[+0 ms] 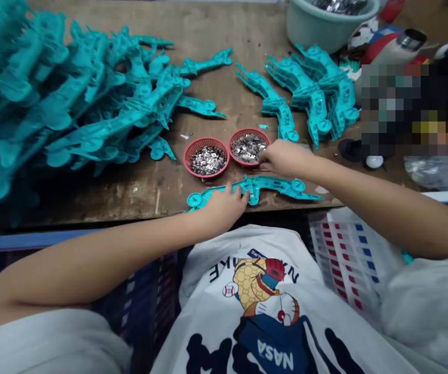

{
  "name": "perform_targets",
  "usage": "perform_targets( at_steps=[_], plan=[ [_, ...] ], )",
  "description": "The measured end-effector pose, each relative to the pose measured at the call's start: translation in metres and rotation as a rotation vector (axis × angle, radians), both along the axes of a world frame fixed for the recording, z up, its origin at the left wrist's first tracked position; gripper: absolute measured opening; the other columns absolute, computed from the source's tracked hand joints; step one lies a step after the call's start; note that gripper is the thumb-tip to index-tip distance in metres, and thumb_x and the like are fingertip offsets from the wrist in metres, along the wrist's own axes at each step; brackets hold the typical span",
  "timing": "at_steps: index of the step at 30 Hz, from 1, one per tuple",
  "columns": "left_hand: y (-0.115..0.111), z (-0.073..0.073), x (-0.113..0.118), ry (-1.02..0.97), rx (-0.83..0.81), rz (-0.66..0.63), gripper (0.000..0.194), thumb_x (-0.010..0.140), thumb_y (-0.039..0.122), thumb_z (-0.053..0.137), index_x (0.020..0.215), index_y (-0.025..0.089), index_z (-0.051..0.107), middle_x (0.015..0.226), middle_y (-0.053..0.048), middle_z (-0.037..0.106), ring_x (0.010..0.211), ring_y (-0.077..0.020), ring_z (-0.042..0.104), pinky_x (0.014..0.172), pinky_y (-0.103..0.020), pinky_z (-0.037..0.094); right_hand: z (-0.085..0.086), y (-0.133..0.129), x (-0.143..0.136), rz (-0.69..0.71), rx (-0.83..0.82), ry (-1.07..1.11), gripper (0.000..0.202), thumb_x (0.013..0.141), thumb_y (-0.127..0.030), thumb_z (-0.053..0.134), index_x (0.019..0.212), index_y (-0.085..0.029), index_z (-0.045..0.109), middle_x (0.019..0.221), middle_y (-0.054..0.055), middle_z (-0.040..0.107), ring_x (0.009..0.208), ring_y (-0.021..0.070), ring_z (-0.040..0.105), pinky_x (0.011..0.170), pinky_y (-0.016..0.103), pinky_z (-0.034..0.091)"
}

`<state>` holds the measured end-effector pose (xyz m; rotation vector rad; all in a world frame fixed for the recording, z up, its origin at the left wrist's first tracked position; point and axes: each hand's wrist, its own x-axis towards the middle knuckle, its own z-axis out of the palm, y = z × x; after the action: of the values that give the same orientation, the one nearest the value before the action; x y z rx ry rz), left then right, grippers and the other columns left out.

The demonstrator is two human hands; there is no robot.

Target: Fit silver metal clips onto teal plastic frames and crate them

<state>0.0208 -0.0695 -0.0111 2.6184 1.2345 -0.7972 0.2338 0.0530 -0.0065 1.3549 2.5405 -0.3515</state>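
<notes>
A turquoise bow-shaped plastic part (272,184) lies along the table's near edge. My left hand (226,208) holds it near its middle, with the fingers over its upper face. Beyond the part stand two small red baskets full of small shiny metal pieces, a left basket (185,156) and a right basket (243,131). My right hand (288,158) is at the near right rim of the right basket, its fingers pinched together. A thin dark line shows by those fingertips, but what they hold is too small to tell.
A big heap of turquoise parts (91,104) covers the table's left side. Several similar parts (309,93) lie at the back right. Behind them are a pale tub (313,28) with metal pieces and a bottle (393,47). A white plastic basket (348,259) stands below the edge.
</notes>
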Motion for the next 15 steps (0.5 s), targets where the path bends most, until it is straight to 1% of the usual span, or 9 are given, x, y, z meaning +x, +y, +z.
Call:
perform_targets(
  at_steps=[2, 3, 6, 8, 9, 11, 13, 14, 15],
  plan=[
    [0.004, 0.0, -0.002, -0.002, -0.033, 0.012, 0.073, 0.125, 0.001, 0.041, 0.196, 0.009, 0.059, 0.19, -0.032, 0.066, 0.174, -0.0498, 0.069, 0.109, -0.055, 0.082, 0.0, 0.022, -0.004, -0.017, 0.097, 0.078, 0.044, 0.124, -0.019, 0.066, 0.152, -0.019, 0.101, 0.143, 0.018, 0.096, 0.138, 0.0423, 0.09, 0.115, 0.046, 0.067],
    [0.006, 0.002, -0.003, 0.004, -0.049, 0.01, 0.072, 0.125, 0.002, 0.041, 0.194, 0.009, 0.061, 0.189, -0.032, 0.067, 0.172, -0.0494, 0.07, 0.11, -0.055, 0.082, -0.004, 0.033, -0.008, -0.018, 0.124, 0.107, 0.046, 0.125, -0.019, 0.065, 0.156, -0.019, 0.099, 0.148, 0.018, 0.094, 0.141, 0.0431, 0.089, 0.117, 0.048, 0.067],
    [0.012, 0.015, -0.007, 0.034, -0.075, 0.028, 0.07, 0.125, 0.001, 0.041, 0.191, 0.008, 0.065, 0.189, -0.034, 0.067, 0.173, -0.0478, 0.071, 0.113, -0.052, 0.08, -0.026, 0.061, -0.026, 0.003, 0.117, 0.09, 0.046, 0.123, -0.021, 0.07, 0.16, -0.016, 0.096, 0.152, 0.021, 0.093, 0.143, 0.0443, 0.087, 0.12, 0.05, 0.066],
    [0.017, 0.027, -0.011, 0.022, -0.088, 0.046, 0.068, 0.124, 0.001, 0.045, 0.188, 0.008, 0.068, 0.185, -0.035, 0.069, 0.166, -0.0468, 0.078, 0.113, -0.051, 0.079, -0.041, 0.071, -0.034, 0.037, 0.079, 0.062, 0.045, 0.121, -0.02, 0.072, 0.158, -0.013, 0.096, 0.152, 0.022, 0.092, 0.146, 0.0436, 0.085, 0.122, 0.049, 0.064],
    [0.022, 0.033, -0.015, -0.002, -0.099, 0.055, 0.064, 0.124, 0.002, 0.049, 0.182, 0.009, 0.074, 0.178, -0.034, 0.075, 0.157, -0.0461, 0.083, 0.112, -0.051, 0.078, -0.047, 0.074, -0.035, 0.052, 0.064, 0.06, 0.044, 0.121, -0.019, 0.071, 0.157, -0.013, 0.096, 0.152, 0.022, 0.092, 0.147, 0.0432, 0.084, 0.123, 0.049, 0.063],
    [0.035, 0.04, -0.025, -0.081, -0.106, 0.112, 0.048, 0.123, 0.006, 0.059, 0.16, 0.014, 0.089, 0.154, -0.027, 0.088, 0.139, -0.0448, 0.091, 0.111, -0.052, 0.077, -0.054, 0.077, -0.033, 0.064, 0.057, 0.083, 0.044, 0.121, -0.02, 0.069, 0.155, -0.012, 0.096, 0.151, 0.022, 0.092, 0.148, 0.0433, 0.083, 0.124, 0.05, 0.062],
    [0.059, 0.037, -0.037, -0.207, -0.064, 0.227, 0.032, 0.12, 0.011, 0.07, 0.136, 0.019, 0.096, 0.133, -0.02, 0.092, 0.134, -0.0461, 0.091, 0.117, -0.054, 0.074, -0.057, 0.079, -0.024, 0.054, 0.066, 0.12, 0.043, 0.121, -0.024, 0.069, 0.151, -0.014, 0.097, 0.148, 0.022, 0.093, 0.144, 0.0448, 0.083, 0.125, 0.054, 0.062],
    [0.073, 0.029, -0.044, -0.283, -0.029, 0.295, 0.025, 0.117, 0.013, 0.076, 0.13, 0.02, 0.097, 0.129, -0.017, 0.091, 0.138, -0.048, 0.089, 0.122, -0.057, 0.071, -0.058, 0.08, -0.02, 0.045, 0.077, 0.144, 0.043, 0.119, -0.024, 0.069, 0.15, -0.015, 0.098, 0.146, 0.022, 0.093, 0.142, 0.0455, 0.083, 0.125, 0.056, 0.063],
    [0.09, 0.018, -0.05, -0.364, 0.011, 0.357, 0.02, 0.114, 0.016, 0.081, 0.126, 0.021, 0.097, 0.128, -0.016, 0.089, 0.143, -0.0504, 0.086, 0.128, -0.061, 0.068, -0.059, 0.082, -0.015, 0.036, 0.091, 0.173, 0.044, 0.118, -0.024, 0.069, 0.149, -0.016, 0.098, 0.144, 0.022, 0.093, 0.14, 0.0459, 0.083, 0.125, 0.057, 0.063]
  ],
)
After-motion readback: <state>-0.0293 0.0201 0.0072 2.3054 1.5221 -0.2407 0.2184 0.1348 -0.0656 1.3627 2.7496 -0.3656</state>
